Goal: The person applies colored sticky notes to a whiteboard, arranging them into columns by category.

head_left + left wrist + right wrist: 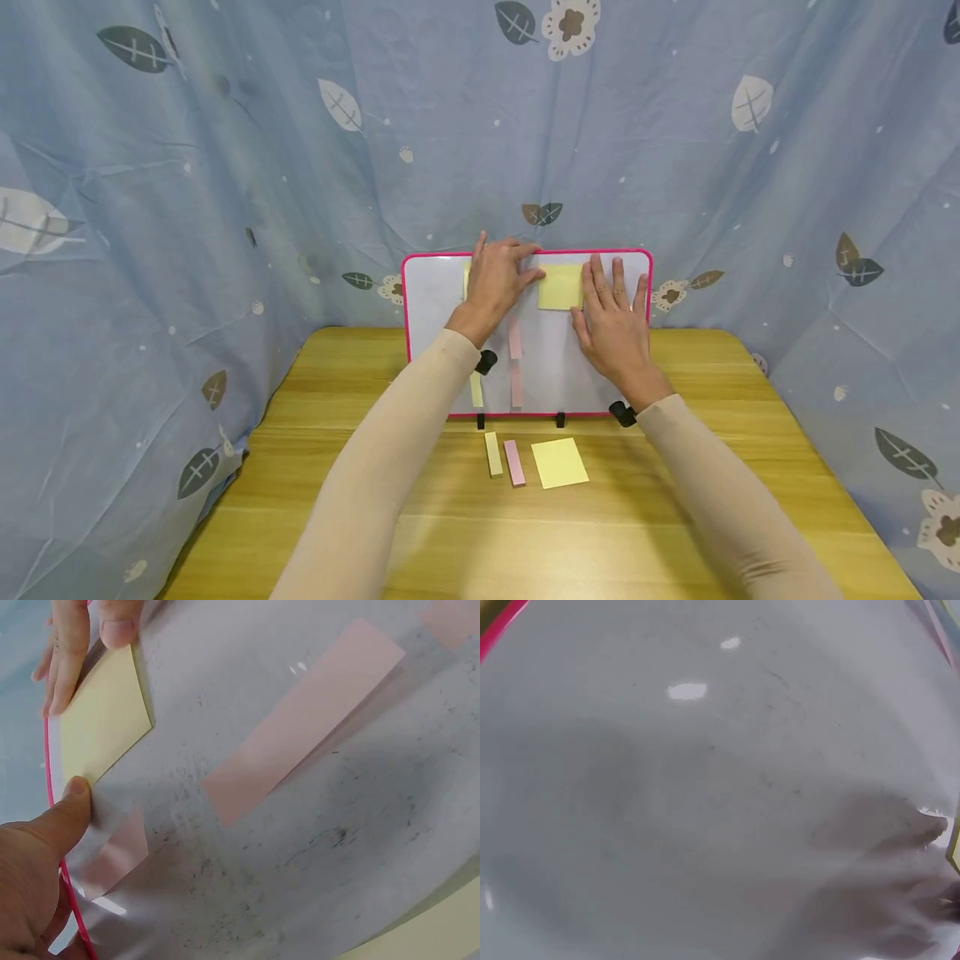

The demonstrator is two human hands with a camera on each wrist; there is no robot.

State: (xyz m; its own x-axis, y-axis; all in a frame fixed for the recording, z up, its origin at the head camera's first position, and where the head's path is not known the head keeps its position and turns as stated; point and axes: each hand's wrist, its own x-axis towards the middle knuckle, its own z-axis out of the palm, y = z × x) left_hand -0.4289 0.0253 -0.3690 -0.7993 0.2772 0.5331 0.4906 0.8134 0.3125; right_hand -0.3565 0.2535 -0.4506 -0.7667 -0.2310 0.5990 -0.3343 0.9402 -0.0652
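Observation:
A whiteboard (435, 308) with a pink frame stands upright on the table. Against its upper part lies a square yellow sticky note (560, 287). My left hand (495, 279) reaches the note's left edge with its thumb (69, 802), its other fingers by the board's top edge. On the note's right edge rests my right hand (617, 333), fingers straight and spread. Pink paper strips (300, 724) and yellow strips (476, 390) stick to the board, some partly hidden by my left arm. The right wrist view shows mostly bare board surface.
On the wooden table (337, 475) in front of the board lie a yellow strip pad (492, 455), a pink strip pad (514, 463) and a square yellow note pad (560, 463). Small black feet (560, 420) hold up the board. A patterned blue curtain (450, 125) surrounds the table.

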